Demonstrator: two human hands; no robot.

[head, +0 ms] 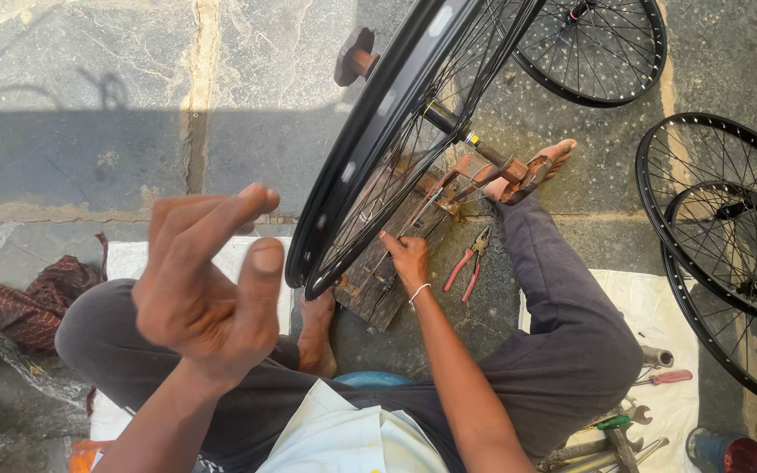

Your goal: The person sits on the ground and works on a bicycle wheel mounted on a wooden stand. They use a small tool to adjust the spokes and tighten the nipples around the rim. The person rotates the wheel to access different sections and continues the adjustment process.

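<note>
Stone floor (81, 79) — left hand (208, 289) raised, fingers spread, empty; right hand (409, 258) pinching a spoke of the mounted wheel (378, 140); three more wheels lying nearby.

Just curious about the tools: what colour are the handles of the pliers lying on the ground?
Red, on the pliers; seen in the head view.

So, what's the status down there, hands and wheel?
Left hand raised, empty, fingers curled. Right hand at the spokes of the black wheel. Red pliers beside it.

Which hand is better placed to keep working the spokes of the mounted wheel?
Right. The right hand is at the spokes of the mounted wheel, with red-handled pliers beside it. The left hand is raised, open and empty.
</note>
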